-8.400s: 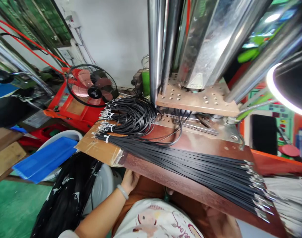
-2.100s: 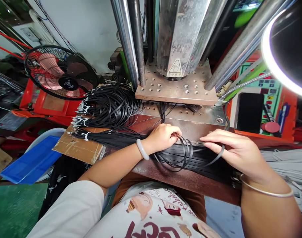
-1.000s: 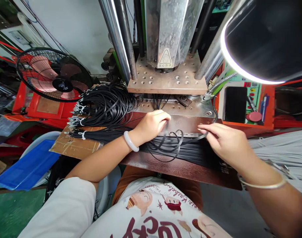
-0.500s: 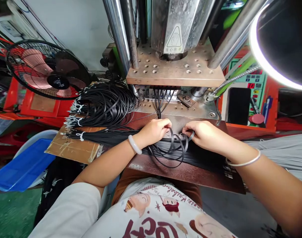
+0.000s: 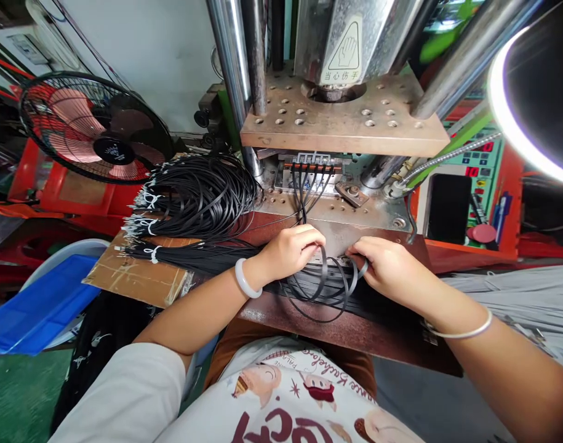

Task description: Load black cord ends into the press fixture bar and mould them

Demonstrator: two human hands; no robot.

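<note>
My left hand (image 5: 296, 251) is closed, fingertips pinching black flat cables in front of the press. To its right, my right hand (image 5: 378, 261) is also closed, with its thumb and fingers around a black flat cable. Between the hands the black cables (image 5: 325, 280) bend into loose loops above more straight black cables lying on the brown bench. Several cable ends (image 5: 311, 178) run up from near my left hand into the metal mould (image 5: 285, 181) under the press's upper plate (image 5: 341, 126). The fingertips of both hands are partly hidden.
Bundles of black cables (image 5: 202, 197), tied with white ties, lie on cardboard (image 5: 143, 277) at the left. Behind them stands a fan (image 5: 96, 132). A ring lamp (image 5: 500, 104), a phone (image 5: 448, 208) and grey cables (image 5: 530, 301) are on the right. A blue tray (image 5: 41, 301) sits lower left.
The press's upper plate stands higher, and more of the mould with the cable ends shows beneath it. Both hands keep their grip and have barely moved. The camera view has shifted slightly.
</note>
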